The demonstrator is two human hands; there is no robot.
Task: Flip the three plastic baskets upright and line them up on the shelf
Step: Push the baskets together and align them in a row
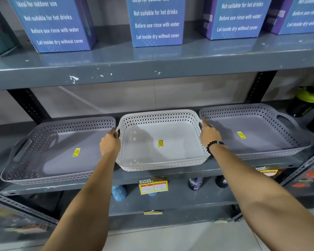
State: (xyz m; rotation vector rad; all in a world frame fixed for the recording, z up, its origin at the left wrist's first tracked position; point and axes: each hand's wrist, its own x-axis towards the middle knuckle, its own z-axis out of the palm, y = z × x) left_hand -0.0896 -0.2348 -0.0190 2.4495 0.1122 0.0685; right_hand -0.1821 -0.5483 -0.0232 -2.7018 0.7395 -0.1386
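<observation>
Both hands grip the white basket (161, 142) in the middle of the shelf (170, 173): the left hand (110, 142) is curled around its left handle, and the right hand (209, 134) is closed on its right handle, with a black bead bracelet (213, 145) on that wrist. All three baskets stand upright, open side up, in one row along the middle shelf.

Farthest left sits a grey basket (58, 151), wide and shallow, with perforated walls, a cut-out handle on its left end and a yellow price sticker (76, 152) on its floor. Its right end lies just beside the left hand. Its near edge overhangs the front of the shelf a little.

Next comes the held white basket, narrower and deeper, with the same diamond-pattern walls and a yellow sticker (160, 143) on its floor. It rests on the shelf between the two grey ones, close to each.

On the right sits the second grey basket (254, 131), angled slightly, its handle at the far right end and a yellow sticker (241, 135) inside. Just beyond it stands a black bottle with a lime-green lid (308, 102).

On the upper shelf (152, 69), blue printed boxes (157, 22) stand in a row. A yellow supermarket price tag (153, 185) hangs on the front edge below the white basket, and dark bottles (196, 183) stand on the shelf beneath.
</observation>
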